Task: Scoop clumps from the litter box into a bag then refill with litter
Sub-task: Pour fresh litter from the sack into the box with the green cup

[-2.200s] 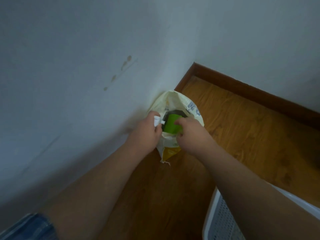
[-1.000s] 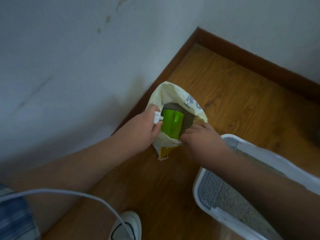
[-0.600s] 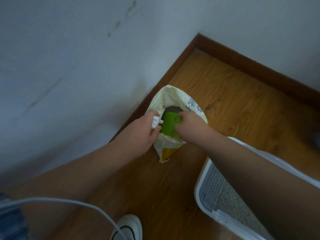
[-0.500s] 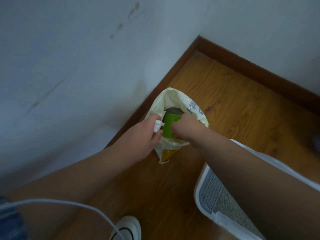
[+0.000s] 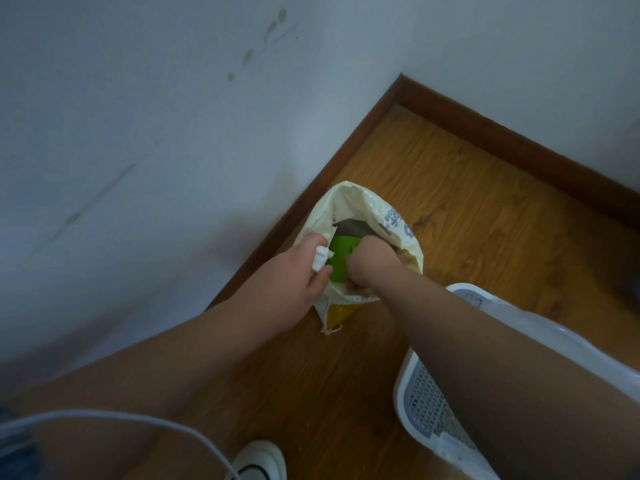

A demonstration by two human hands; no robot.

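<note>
Wood-plank floor (image 5: 485, 188), room corner: two white walls (image 5: 138, 133) meet at a dark brown baseboard (image 5: 519, 133), and the left wall has a few brownish stains (image 5: 270, 27). Count: one litter bag (image 5: 349, 199), one green scoop (image 5: 341, 252), one litter box (image 5: 467, 299), one white cable (image 5: 104, 415), one white shoe (image 5: 259, 459), two hands. The bag stands open on the floor, tight against the left baseboard, with grey litter (image 5: 353, 226) visible inside. Left hand (image 5: 298, 268) is clenched on the bag's near-left rim, a small white piece (image 5: 320, 259) pinched in the same grip; can't tell what it is. Right hand (image 5: 372, 261) is down in the bag mouth, fingers curled round the scoop, which sits inside the bag on top of the litter. The litter box is at lower right, just beside the bag, its grey mesh (image 5: 426, 407) showing under the right forearm. Open floor runs behind and right of the bag up to the far baseboard. The cable crosses the lower-left corner; the shoe is at the bottom edge.
</note>
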